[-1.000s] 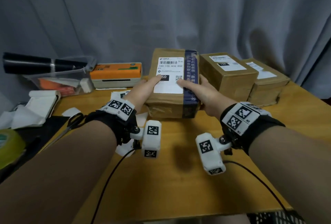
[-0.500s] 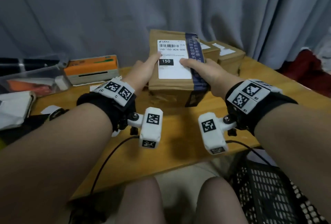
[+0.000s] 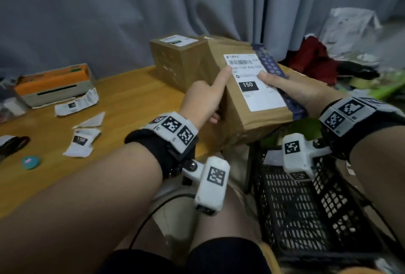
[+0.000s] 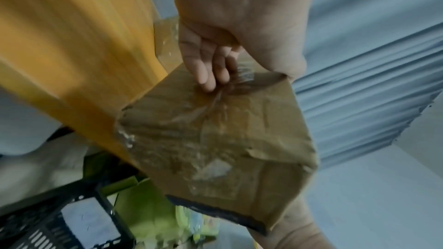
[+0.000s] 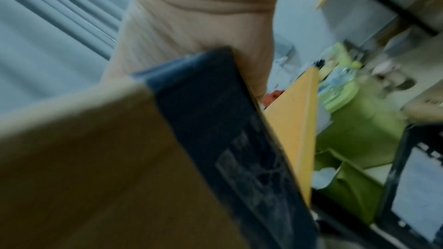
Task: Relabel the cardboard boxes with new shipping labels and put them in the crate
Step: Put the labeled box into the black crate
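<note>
Cardboard box, relabelled, held in air above the crate.
Cardboard box (image 3: 252, 103) with white label (image 3: 252, 81) marked 150: left hand (image 3: 203, 100) and right hand (image 3: 293, 89) grip its 2 sides, thumbs on top; black crate (image 3: 306, 208) below, beside wooden table (image 3: 122, 103); 1 more box (image 3: 177, 63) behind, on the table.

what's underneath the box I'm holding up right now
Below the held box are the table's front edge and the black crate on the floor, with something green showing. The left hand's fingers support its underside. The box hides part of the crate's contents.
</note>
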